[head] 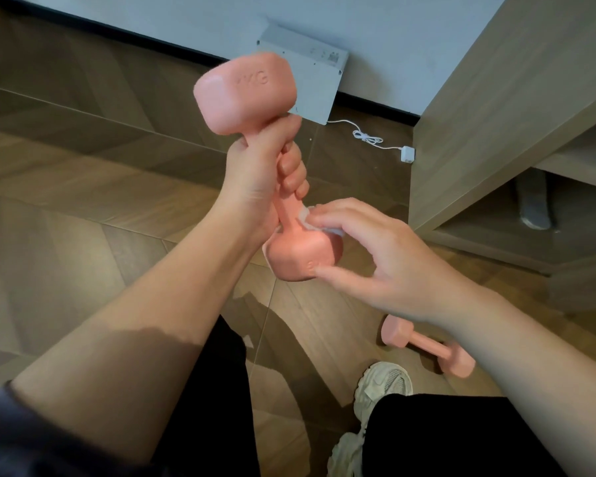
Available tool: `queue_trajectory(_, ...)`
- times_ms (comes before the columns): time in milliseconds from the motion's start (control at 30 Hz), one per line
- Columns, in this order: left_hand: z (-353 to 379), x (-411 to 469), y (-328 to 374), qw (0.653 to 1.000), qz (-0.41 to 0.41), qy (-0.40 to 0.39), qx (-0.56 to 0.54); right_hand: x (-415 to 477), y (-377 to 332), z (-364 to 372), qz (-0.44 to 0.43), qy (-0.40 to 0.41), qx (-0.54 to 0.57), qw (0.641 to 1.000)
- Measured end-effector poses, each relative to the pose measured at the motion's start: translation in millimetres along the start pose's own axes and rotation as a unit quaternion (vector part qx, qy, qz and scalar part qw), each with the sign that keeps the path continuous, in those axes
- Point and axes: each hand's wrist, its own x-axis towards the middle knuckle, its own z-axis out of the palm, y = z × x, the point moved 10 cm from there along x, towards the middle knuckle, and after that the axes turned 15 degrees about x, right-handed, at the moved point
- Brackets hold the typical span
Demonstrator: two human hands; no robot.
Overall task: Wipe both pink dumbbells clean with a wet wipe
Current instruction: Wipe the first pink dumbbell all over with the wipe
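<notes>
My left hand (262, 180) grips the handle of a pink dumbbell (245, 94), held up and tilted, its marked head at the top and its other head at the bottom. My right hand (375, 256) pinches a white wet wipe (310, 218) against the lower end of the handle, with the thumb on the lower head. Most of the wipe is hidden under the fingers. A second pink dumbbell (427, 349) lies on the floor at the lower right, partly behind my right forearm.
Wooden herringbone floor (83, 218) all around. A white flat device (307, 77) leans on the wall, with a white cable and plug (406, 154) beside it. A wooden cabinet (513, 115) stands at the right. My legs and white sneakers (379, 390) are below.
</notes>
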Motion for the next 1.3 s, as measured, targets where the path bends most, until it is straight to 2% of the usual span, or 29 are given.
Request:
queue_trajectory(200,8,-3,5,0.998,0.032,-0.015,0.052,5,11,-3,0.045,0.015,-0.013,0.999)
queue_trajectory(367,1,-1,0,0.999,0.017,0.006,0.043,0,0,-10,0.008,0.063,0.0,0.998)
queue_trajectory(533,10,-3,-3,0.997,0.029,-0.011,0.076,4,15,-4,0.062,0.046,-0.029,0.997)
queue_trajectory(700,0,0,-2,0.997,0.029,0.021,0.073,-1,7,-4,0.046,0.058,-0.014,0.997)
queue_trajectory(767,0,1,-3,0.997,0.027,0.023,0.067,0,14,-3,0.069,0.049,-0.016,0.996)
queue_trajectory(933,7,2,-11,0.996,0.0,0.042,0.081,-5,32,21,0.139,-0.034,-0.054,0.988)
queue_trajectory(1200,8,5,-9,0.996,0.006,0.033,0.077,0,30,2,0.151,0.07,-0.05,0.985)
queue_trajectory(1300,0,7,-8,0.996,0.007,0.055,0.071,-1,18,0,0.102,0.099,-0.081,0.987)
